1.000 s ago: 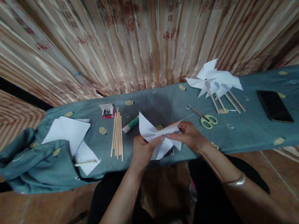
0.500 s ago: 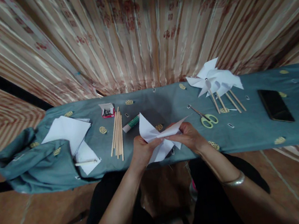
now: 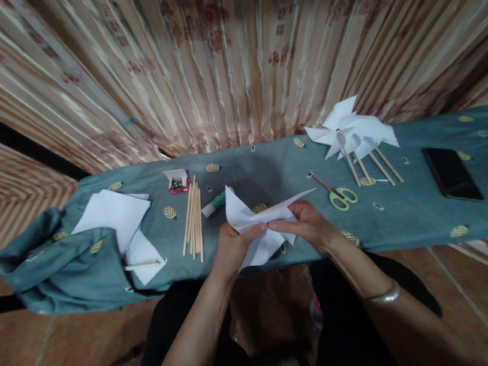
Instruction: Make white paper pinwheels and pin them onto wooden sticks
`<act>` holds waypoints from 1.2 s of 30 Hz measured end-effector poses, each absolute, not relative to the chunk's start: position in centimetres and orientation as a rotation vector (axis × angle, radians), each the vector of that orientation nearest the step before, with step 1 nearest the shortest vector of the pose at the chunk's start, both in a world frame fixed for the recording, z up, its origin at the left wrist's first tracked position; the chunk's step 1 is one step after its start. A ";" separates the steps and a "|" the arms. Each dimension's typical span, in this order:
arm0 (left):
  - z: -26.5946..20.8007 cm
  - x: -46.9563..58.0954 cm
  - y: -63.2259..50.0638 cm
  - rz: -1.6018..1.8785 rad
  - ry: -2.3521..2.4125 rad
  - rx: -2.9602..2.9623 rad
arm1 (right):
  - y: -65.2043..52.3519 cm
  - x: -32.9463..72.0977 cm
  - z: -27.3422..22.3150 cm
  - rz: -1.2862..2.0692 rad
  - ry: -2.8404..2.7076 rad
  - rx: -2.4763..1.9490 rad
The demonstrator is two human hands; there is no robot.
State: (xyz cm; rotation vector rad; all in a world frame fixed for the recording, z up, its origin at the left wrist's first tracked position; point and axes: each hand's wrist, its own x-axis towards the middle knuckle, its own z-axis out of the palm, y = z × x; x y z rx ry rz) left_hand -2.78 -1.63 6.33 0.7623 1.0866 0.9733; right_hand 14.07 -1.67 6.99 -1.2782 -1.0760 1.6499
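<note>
Between my two hands is a white paper pinwheel [image 3: 266, 248], held above the near edge of the cloth-covered table. My left hand [image 3: 233, 245] grips its left side, the thumb pressed near the centre. From the right, my right hand [image 3: 308, 226] pinches it, its thumb also meeting the middle. Both sets of fingers are partly hidden beneath the paper. Just behind the pinwheel lies a green and white glue stick [image 3: 216, 203]. Right of my hands rest scissors with pale green handles [image 3: 342, 197].
Wooden sticks [image 3: 192, 220] lie left of my hands, beside a small red box of metal pins [image 3: 177, 181]. Stacked white paper [image 3: 115, 216] is farther left. Several pinwheels on sticks [image 3: 352, 131] lie at the back right. A black phone [image 3: 452, 173] is at right.
My left thumb has shifted slightly towards the pinwheel's centre, and the paper blades have changed angle a little. The other things on the table stay where they were.
</note>
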 end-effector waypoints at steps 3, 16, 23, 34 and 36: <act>5.8 -2.8 -1.5 0.939 1.087 0.717 | -1.8 13.9 6.8 1.662 -1.058 -1.248; 6.2 -3.1 -2.0 0.928 1.030 0.644 | -2.3 13.7 5.5 1.664 -1.063 -1.258; 5.2 -3.2 -2.3 0.945 0.988 0.622 | -2.6 13.0 5.6 1.591 -1.073 -1.314; 3.8 -3.5 -2.2 0.912 0.874 0.640 | -3.9 12.9 5.4 1.629 -0.975 -1.319; 3.8 -3.7 -2.1 0.921 0.859 0.636 | -3.8 12.6 5.4 1.616 -0.987 -1.331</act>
